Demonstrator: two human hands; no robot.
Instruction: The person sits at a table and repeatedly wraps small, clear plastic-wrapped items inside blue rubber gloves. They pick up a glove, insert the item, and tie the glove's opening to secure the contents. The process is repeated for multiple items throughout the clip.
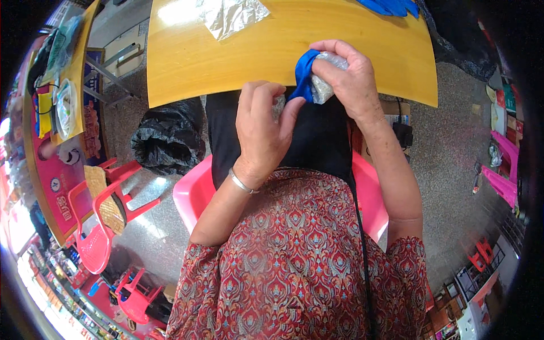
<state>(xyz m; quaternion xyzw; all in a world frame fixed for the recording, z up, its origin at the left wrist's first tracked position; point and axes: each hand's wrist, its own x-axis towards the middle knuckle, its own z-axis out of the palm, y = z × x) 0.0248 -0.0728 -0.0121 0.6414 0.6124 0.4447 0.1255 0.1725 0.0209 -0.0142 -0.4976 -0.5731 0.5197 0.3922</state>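
We clench the blue cloth point(303, 76) in our right hand point(351, 76), just right of our left hand point(263, 127), which seemingly pinches a clear plastic scrap point(278, 105) at the tabletop's point(198, 62) near edge.

The crumpled clear plastic bundle point(324, 85) is mostly covered by the right hand point(351, 76); its contents cannot be made out. The left hand point(262, 127) hides nearly all of a second clear scrap point(279, 105). The picture's top edge cuts off the silvery foil sheet point(232, 16) and the blue gloves point(391, 7) on the yellow wooden tabletop point(187, 62).
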